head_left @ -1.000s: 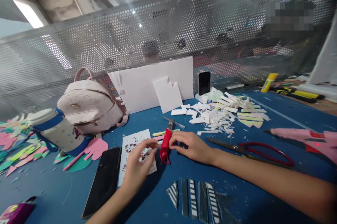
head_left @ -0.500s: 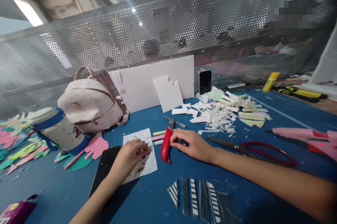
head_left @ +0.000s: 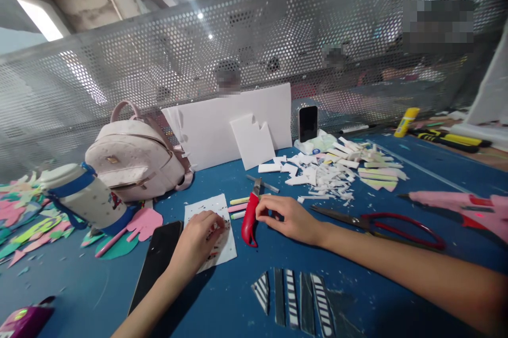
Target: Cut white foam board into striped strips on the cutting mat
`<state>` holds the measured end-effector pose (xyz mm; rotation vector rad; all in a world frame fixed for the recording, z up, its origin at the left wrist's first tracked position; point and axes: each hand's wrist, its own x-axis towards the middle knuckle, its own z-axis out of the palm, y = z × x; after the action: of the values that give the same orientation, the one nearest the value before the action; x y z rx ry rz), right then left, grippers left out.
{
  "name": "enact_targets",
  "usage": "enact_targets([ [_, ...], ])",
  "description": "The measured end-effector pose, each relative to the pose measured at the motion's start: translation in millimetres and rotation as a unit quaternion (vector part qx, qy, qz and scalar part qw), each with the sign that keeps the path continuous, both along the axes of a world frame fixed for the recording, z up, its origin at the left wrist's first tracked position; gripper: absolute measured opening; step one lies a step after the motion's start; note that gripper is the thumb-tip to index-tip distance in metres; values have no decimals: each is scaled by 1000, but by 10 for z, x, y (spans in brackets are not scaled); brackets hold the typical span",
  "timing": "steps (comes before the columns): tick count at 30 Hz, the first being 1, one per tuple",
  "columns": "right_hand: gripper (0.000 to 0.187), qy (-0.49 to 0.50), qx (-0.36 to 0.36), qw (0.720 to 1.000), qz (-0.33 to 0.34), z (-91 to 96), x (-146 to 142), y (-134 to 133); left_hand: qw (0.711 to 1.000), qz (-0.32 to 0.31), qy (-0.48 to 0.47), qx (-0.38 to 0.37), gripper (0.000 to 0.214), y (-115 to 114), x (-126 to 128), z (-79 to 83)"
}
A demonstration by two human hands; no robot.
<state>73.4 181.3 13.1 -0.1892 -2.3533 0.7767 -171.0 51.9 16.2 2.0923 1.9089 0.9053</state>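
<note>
My left hand [head_left: 200, 237] hovers over or rests on a white sheet of paper [head_left: 228, 245] scattered with small dark bits. Its fingers are curled together, and their tips are partly hidden, so what they pinch is unclear. My right hand [head_left: 291, 219] lies on the table with thumb and forefinger bent into a loop, nothing visible inside. Its fingertips come up against a red-handled knife [head_left: 249, 221], which lies flat. Behind that knife are several pastel sticks [head_left: 238, 208]. In front lie black and striped strips [head_left: 292, 295].
A black phone [head_left: 154, 261] lies beside my left forearm. Farther left stand a bottle [head_left: 79, 190] and a backpack [head_left: 135, 158]. Scissors [head_left: 369, 221] and a pink glue gun [head_left: 456, 203] lie right. White scraps [head_left: 321, 174] are heaped behind, near white boards [head_left: 210, 131].
My left hand has shifted slightly over the paper, with its forearm a little to the right. My right hand and the red-handled knife keep their places.
</note>
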Motion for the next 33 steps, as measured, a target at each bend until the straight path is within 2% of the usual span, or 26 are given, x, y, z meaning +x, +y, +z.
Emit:
enact_targets([
  [4,10,6,6,1000,-5,-4,3,-9,997,22,-74,27,9,-44,101,49],
  [7,11,27,19,999,-1,13,10,-31,990,27,-130,35,10,-71,247,21],
  [11,10,56,55,997,16,45,18,-63,958,25,-285,13,8,-89,425,-73],
  [13,10,58,67,996,25,52,17,-70,946,25,-322,3,10,-89,468,-108],
  [19,11,40,70,996,26,21,6,-53,954,18,-301,0,7,-88,495,-124],
  [33,14,1,68,998,16,3,-12,-46,942,14,-334,-23,8,-111,525,-128],
])
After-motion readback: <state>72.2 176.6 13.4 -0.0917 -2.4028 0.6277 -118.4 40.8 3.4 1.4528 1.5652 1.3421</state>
